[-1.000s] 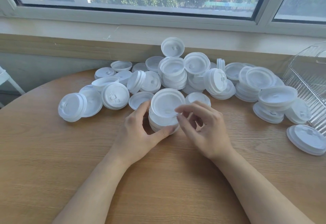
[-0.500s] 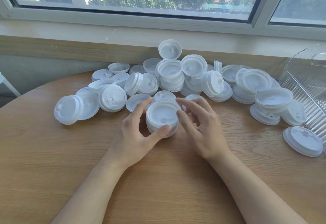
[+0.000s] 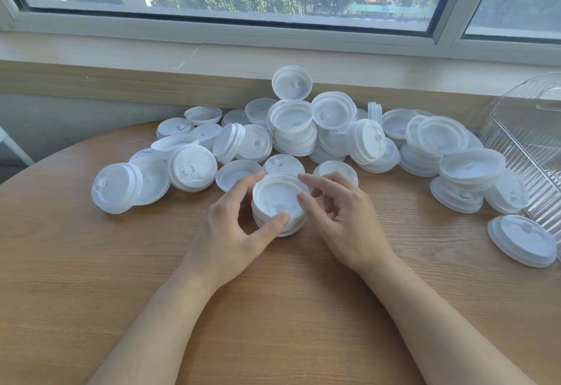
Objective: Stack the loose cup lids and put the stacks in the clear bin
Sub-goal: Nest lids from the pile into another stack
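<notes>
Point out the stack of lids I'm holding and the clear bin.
stack of lids [image 3: 278, 199], head view, top lid's inner face.
clear bin [image 3: 528, 138], head view, ribbed wall at right edge.

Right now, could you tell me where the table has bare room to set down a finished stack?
The wooden table is bare along its near edge, on either side of the forearms, below the left hand and right hand. It is crowded at the back, where the loose lids pile from the left lids to the clear bin.

Lids [image 3: 279, 199] are white, slightly translucent smooth plastic; the counter [image 3: 91, 263] matt wood-grain; the bin [image 3: 528, 138] clear ribbed plastic.
</notes>
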A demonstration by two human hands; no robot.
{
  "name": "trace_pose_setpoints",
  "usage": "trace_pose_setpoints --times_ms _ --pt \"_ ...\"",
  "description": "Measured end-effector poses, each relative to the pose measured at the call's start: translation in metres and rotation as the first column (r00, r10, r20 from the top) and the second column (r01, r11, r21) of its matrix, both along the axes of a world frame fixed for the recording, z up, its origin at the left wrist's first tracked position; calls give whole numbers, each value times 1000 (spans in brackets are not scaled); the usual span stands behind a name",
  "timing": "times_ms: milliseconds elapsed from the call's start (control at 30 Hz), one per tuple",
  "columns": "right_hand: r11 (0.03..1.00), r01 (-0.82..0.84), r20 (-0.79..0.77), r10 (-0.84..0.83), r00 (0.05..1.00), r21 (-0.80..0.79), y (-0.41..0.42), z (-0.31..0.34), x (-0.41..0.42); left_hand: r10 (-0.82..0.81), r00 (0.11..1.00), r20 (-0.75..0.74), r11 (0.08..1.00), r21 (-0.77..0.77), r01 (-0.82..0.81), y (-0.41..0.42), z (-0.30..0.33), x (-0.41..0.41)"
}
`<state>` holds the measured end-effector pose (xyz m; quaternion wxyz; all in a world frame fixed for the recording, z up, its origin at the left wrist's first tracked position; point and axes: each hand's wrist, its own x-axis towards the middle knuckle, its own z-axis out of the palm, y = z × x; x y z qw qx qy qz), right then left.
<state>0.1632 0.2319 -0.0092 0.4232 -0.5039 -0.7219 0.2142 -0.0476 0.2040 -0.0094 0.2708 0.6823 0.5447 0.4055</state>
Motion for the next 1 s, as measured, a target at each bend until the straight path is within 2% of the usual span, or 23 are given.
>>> trace_pose_setpoints --times_ms 267,333,400,500,600,733,800,933,1000 --pt "999 -39 6 39 999 -4 1 0 4 5 1000 -8 1000 3 -5 0 -1 1" --pt "998 36 11 -37 999 59 3 1 8 5 1000 -11 1000 9 -5 0 -1 1" --pt "977 182 22 -186 982 109 9 0 17 7 1000 -3 1000 6 -7 0 0 1" --pt "956 291 137 -294 946 38 15 -2 27 9 1000 21 1000 -8 -8 -1 0 1" --pt "959 284 231 -280 932 16 17 -7 26 7 1000 19 1000 -3 -7 -2 0 0" --pt "956 282 176 -292 940 78 15 -5 26 1 1000 19 1000 1 -1 -1 -1 -1" --pt "959 280 172 -284 943 45 14 -4 26 7 1000 18 1000 7 -7 -1 -1 0" --pt "974 220 324 -194 926 -46 16 -10 25 8 1000 13 1000 13 -8 -1 -1 0" --pt "974 222 320 -196 927 -44 17 -11 26 8 1000 10 1000 12 -8 0 -2 0"
